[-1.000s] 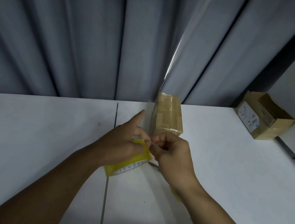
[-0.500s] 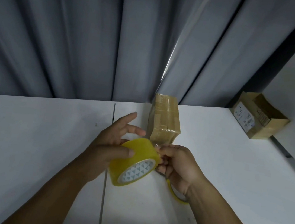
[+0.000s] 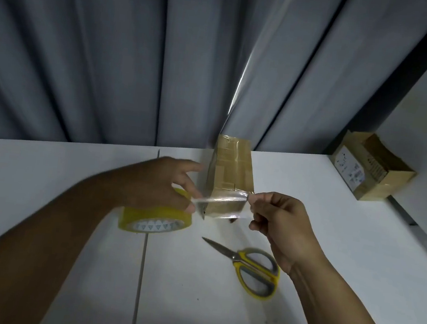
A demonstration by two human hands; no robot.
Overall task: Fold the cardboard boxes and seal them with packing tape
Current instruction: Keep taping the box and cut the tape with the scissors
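Both hands are up over the white bench (image 3: pixel 45 182), and there's tape stretched between them. The left hand (image 3: pixel 163 182) sits on top of the yellow roll of packing tape (image 3: pixel 147 217). Its fingers curl over the upper rim, its thumb clamps down where the tape leaves the roll, and its forefinger pokes out toward the box. It's hard to tell whether the roll rests on the bench or hangs just above it.

Over on the other side, the right hand (image 3: pixel 280 222) pinches the free end of the clear strip of tape (image 3: pixel 219 205) between thumb and forefinger, with the other fingers curled in beneath. The hands are well apart and the strip runs taut and roughly level between them.

That strip crosses right in front of the near face of the small brown cardboard box (image 3: pixel 232 169). The box stands closed toward the back of the bench, with bands of tape across its top. Whether the strip touches the cardboard can't be told from here.

The yellow-handled scissors (image 3: pixel 253 267) lie flat on the bench just below the right hand, blades together and pointing toward the roll. Far off at the right corner sits an open brown cardboard box with a white label (image 3: pixel 371 169), well apart from the action. A grey pleated curtain (image 3: pixel 112 57) hangs behind the bench.
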